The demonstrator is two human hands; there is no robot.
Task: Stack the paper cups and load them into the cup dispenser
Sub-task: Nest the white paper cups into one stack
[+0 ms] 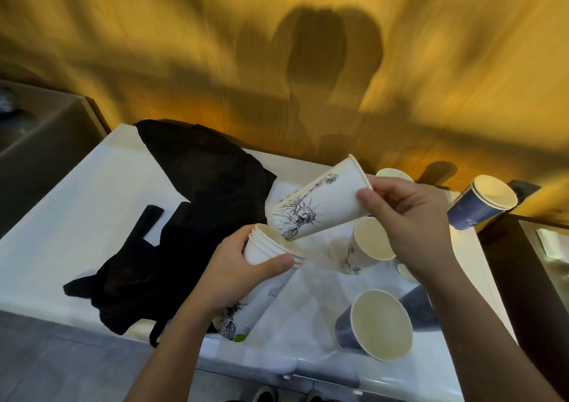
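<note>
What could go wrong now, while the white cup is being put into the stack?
The white cup meets the stack at a steep angle, so its base may catch the rim instead of sliding in. The right hand pinches only its rim end, so it could slip. Loose cups such as the blue cup lie close below the arms.

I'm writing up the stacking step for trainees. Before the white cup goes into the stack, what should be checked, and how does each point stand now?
1. Stack held firmly in left hand: ok.
2. Stack mouth open and facing the incoming cup: ok.
3. White cup gripped near its rim by right hand: ok.
4. Cup base leading, at the stack's mouth: ok.
5. Cup axis lined up with stack: not ok, it is tilted across the stack.
6. Cup dispenser ready to load: cannot tell, it is not identifiable in view.
</note>
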